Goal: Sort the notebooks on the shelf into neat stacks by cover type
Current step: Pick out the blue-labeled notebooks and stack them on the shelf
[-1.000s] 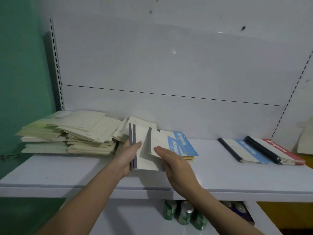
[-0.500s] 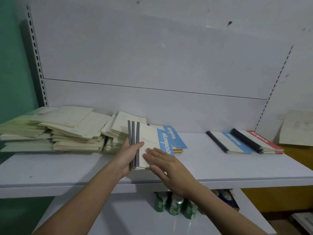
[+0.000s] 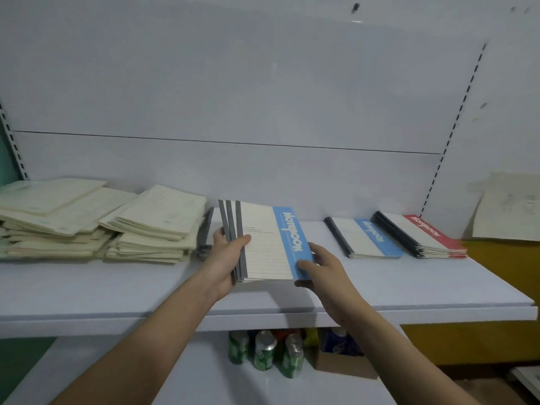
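left hand [image 3: 225,260] grips blue notebooks [image 3: 264,244] at spine | right hand [image 3: 323,268] holds lower corner | above shelf [image 3: 87,290]

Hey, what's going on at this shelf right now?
A person is sorting notebooks. Both hands hold a small bundle of blue-banded notebooks above the shelf: the left hand grips the spine side, the right hand the blue edge. A blue stack and a red stack lie to the right, cream piles to the left.

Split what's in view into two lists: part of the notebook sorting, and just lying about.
Part of the job:
held blue notebooks, gripped by left hand and right hand
blue stack
red stack
cream notebooks
shelf

Lying about:
cans
cardboard box
loose paper
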{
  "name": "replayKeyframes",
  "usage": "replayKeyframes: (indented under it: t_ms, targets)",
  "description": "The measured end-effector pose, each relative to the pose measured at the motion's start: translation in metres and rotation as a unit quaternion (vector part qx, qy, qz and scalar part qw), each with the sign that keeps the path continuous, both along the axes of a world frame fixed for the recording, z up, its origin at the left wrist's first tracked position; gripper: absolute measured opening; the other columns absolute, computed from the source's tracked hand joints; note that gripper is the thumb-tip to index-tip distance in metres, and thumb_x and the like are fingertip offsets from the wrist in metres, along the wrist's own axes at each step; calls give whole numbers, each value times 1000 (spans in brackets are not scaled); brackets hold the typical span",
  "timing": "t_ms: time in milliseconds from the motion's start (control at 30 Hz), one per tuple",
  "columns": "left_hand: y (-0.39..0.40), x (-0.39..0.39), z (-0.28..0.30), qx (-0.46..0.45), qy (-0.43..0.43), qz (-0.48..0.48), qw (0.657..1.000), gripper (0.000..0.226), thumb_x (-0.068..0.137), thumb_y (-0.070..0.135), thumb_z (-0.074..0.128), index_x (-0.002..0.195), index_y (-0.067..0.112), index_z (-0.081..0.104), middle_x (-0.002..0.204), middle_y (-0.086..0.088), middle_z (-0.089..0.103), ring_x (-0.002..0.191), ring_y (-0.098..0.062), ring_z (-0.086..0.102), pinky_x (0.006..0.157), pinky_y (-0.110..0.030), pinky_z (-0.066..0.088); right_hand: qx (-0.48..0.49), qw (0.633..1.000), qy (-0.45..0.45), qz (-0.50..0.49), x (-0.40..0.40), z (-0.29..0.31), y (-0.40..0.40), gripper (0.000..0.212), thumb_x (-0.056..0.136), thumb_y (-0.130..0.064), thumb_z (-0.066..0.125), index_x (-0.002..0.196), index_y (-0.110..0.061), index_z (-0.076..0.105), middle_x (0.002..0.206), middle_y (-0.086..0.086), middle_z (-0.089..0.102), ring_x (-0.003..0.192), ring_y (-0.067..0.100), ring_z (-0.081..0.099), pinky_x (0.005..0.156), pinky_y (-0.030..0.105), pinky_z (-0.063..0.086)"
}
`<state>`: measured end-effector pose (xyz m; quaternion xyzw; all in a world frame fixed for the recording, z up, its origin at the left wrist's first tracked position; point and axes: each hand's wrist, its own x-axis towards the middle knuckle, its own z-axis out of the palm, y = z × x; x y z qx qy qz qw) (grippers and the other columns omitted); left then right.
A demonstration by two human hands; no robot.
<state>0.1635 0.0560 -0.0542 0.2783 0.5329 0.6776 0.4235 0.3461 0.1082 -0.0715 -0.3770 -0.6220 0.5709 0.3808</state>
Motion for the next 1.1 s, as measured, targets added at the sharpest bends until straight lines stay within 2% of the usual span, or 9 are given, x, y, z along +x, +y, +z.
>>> replayKeyframes:
  t_ms: [100, 233, 367, 567, 667, 767, 867, 967, 1100]
  targets:
    - [37, 58, -10, -36, -4, 20, 999, 49, 97, 15, 57, 136, 22, 29, 117, -7, 63, 99, -24, 64, 71, -37, 56, -3, 1000, 0, -16, 52, -10, 36, 37, 94, -2, 50, 129, -14, 50, 112, 1, 61, 96, 17, 64, 65, 21, 55]
    - [90, 132, -17, -60, 3, 15, 998, 45, 94, 9, 58, 134, 15, 38, 114, -9, 64, 98, -25, 65, 74, -38, 56, -16, 998, -24, -50, 123, -26, 86, 39, 93, -2, 52, 132, -8, 51, 116, 5, 61, 98, 20, 64, 68, 25, 57]
    - [128, 185, -28, -43, -12, 8, 999, 52, 85, -5, 59, 132, 12, 46, 119, -12, 65, 105, -29, 65, 84, -43, 56, -6, 995, -47, -85, 172, -29, 129, 49, 93, -8, 55, 141, -10, 42, 126, 2, 57, 105, 19, 61, 87, 39, 57]
    - [152, 217, -37, -45, 32, -1, 998, 41, 85, -18, 51, 120, 3, 58, 115, -12, 69, 104, -25, 66, 80, -27, 52, 42, 993, -70, -83, 196, -28, 172, 54, 98, -7, 49, 148, -15, 30, 134, -1, 46, 107, 13, 48, 75, 22, 45]
    - [167, 218, -39, -62, 108, 34, 992, 44, 85, -17, 55, 121, 7, 58, 122, -12, 66, 100, -19, 65, 79, -23, 51, 111, 980, -147, -82, 187, -32, 191, 43, 96, -2, 45, 138, -6, 38, 125, 4, 51, 101, 15, 48, 66, 12, 42]
    - [183, 213, -44, -95, 217, 81, 968, 60, 88, -8, 59, 143, 6, 40, 129, -8, 58, 102, -16, 58, 85, -24, 45, 205, 940, -256, -98, 168, -38, 206, 42, 95, -7, 44, 137, -4, 40, 123, 16, 53, 109, 29, 50, 81, 30, 44]
    - [202, 203, -57, -134, 363, 104, 916, 37, 92, 4, 54, 128, 8, 56, 117, -9, 66, 99, -22, 62, 83, -26, 47, 285, 865, -388, -140, 153, -48, 217, 46, 98, -23, 39, 143, -14, 39, 129, 12, 52, 118, 30, 43, 93, 42, 41]
    - [212, 198, -69, -164, 461, 105, 866, 28, 96, 16, 44, 119, 14, 60, 104, -8, 69, 95, -30, 64, 84, -40, 52, 298, 862, -383, -148, 150, -59, 224, 42, 99, -26, 37, 140, -15, 43, 129, 10, 53, 114, 30, 45, 90, 41, 40]
    - [215, 197, -74, -183, 538, 92, 817, 32, 99, 25, 44, 128, 16, 55, 125, -2, 58, 113, -27, 54, 97, -36, 42, 296, 867, -380, -128, 146, -68, 234, 37, 97, -30, 43, 129, -13, 48, 134, 11, 45, 112, 30, 46, 89, 40, 43]
